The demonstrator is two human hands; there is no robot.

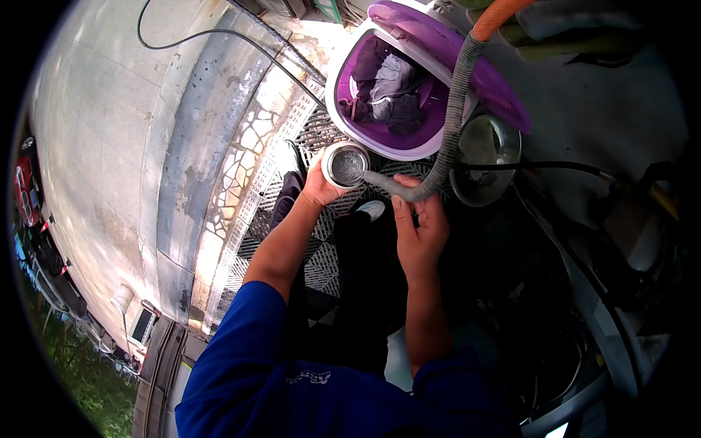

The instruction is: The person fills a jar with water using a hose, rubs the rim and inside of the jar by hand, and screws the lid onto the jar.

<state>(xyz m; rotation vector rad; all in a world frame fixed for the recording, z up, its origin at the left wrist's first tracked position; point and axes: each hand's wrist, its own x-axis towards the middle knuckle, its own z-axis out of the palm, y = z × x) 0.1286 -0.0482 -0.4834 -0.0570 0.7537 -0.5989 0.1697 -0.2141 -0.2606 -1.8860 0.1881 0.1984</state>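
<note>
My left hand is wrapped round the side of a round metal cup, its open top facing me. Bubbly water shows inside. My right hand grips a grey ribbed hose close to its end, and the hose's mouth is at the cup's right rim. From there the hose curves up to an orange section at the top of the view. Just beyond the cup stands a purple and white washing tub with dark wet cloths in it.
The tub's purple lid is tilted up on its right. A metal basin sits right of the hose, with a black cable across it. Grating lies underfoot. A paved strip and parked cars are at left.
</note>
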